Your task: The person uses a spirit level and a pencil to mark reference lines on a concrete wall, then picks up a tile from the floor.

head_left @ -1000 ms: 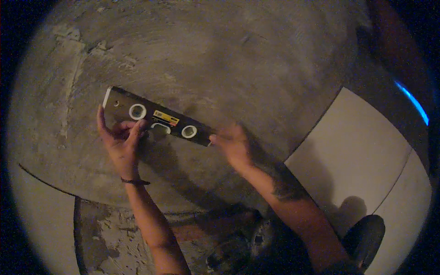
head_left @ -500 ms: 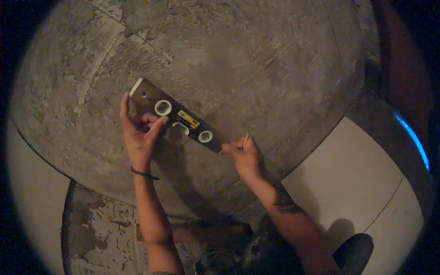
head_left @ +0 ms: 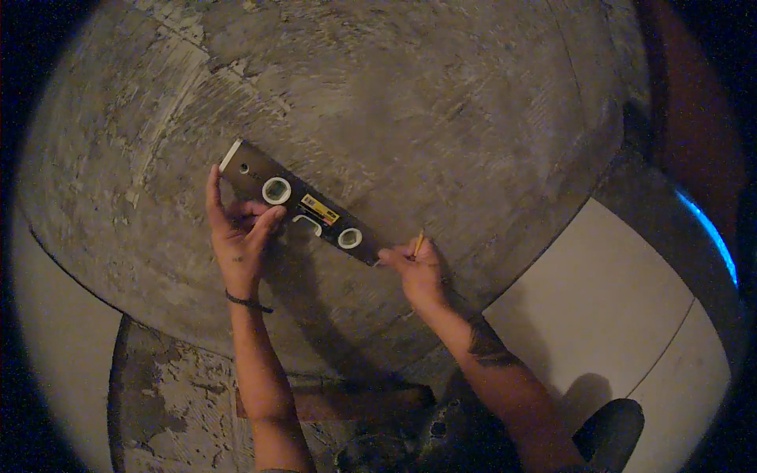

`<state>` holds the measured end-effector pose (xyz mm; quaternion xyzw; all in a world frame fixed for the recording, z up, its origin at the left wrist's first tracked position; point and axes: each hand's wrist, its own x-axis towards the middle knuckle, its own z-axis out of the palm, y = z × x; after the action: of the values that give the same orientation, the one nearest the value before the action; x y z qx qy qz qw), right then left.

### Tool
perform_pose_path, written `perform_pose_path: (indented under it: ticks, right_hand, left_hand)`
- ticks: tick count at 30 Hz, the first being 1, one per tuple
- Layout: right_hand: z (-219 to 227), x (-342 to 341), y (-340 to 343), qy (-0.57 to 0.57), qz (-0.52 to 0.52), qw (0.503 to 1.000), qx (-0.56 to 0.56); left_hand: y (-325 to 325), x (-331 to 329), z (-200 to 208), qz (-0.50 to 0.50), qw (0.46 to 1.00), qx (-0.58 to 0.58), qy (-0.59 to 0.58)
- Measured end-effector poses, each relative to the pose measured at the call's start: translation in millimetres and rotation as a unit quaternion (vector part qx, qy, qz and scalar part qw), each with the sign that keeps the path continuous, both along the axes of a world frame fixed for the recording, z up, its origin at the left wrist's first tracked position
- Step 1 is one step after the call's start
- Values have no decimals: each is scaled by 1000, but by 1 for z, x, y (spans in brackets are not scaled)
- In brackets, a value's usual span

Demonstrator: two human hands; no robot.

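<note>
A dark spirit level (head_left: 319,210) with white-rimmed vials and a yellow label lies slanted across a rough grey, concrete-like surface. Its left end is higher in the picture than its right end. My left hand (head_left: 239,246) grips the left part of the level, fingers at its end and thumb on the lower edge near a vial. At the opposite end, my right hand (head_left: 423,277) is closed around a yellow pencil (head_left: 419,243), which sticks up between the fingers. The right fingertips are at the level's corner; whether they press on it I cannot tell.
The grey surface (head_left: 441,118) is broad, with a curved near edge and scraped, patchy marks. Below it are a reddish-brown strip (head_left: 323,404) and a mottled block (head_left: 177,394). Pale floor tiles (head_left: 595,292) show at the right, beside a dark rounded shape (head_left: 619,430).
The view has shifted slightly. Both hands keep their places at the two ends of the spirit level, and the pencil stays in my right hand.
</note>
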<state>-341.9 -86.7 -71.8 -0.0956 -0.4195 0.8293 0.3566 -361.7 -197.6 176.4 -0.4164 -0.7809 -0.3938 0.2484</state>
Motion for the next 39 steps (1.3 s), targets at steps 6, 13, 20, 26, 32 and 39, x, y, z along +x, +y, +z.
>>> perform_pose_path:
  ticks: [6,13,20,26,32,39]
  right_hand:
    - [29,24,4,-95,26,995,33]
    - [6,6,-5,-50,-21,998,-16]
    - [4,8,5,-61,7,998,-5]
    - [16,3,-3,-116,33,989,90]
    - [-3,-13,-10,84,32,994,-69]
    - [5,-11,-9,72,92,988,-105]
  left_hand:
    - [-6,-3,5,40,998,-42,11]
    - [5,5,3,20,998,-48,34]
    - [10,3,1,-6,1000,-22,9]
    - [-8,-6,8,23,998,-25,45]
    - [-8,-9,9,42,997,-37,50]
    - [-16,-14,10,51,997,-36,39]
